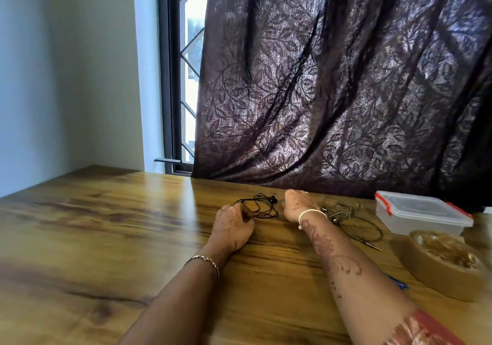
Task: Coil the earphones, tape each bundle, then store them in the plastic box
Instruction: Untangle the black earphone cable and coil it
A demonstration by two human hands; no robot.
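A tangle of black earphones (262, 206) lies on the wooden table (106, 227) near its far edge. My left hand (233, 226) grips the left end of that black cord. My right hand (299, 204) sits just right of the tangle with its fingers bent down at the cord; whether it holds the cord is hidden. A second, greenish-grey pair of earphones (351, 222) lies loose to the right of my right wrist. The clear plastic box (423, 215) with red clips stands closed at the far right. A brown tape roll (447, 263) lies in front of it.
A dark patterned curtain (346, 91) hangs right behind the table's far edge. A barred window (186, 78) and a white wall are at the left. Something small and blue (399, 283) peeks out by the tape roll.
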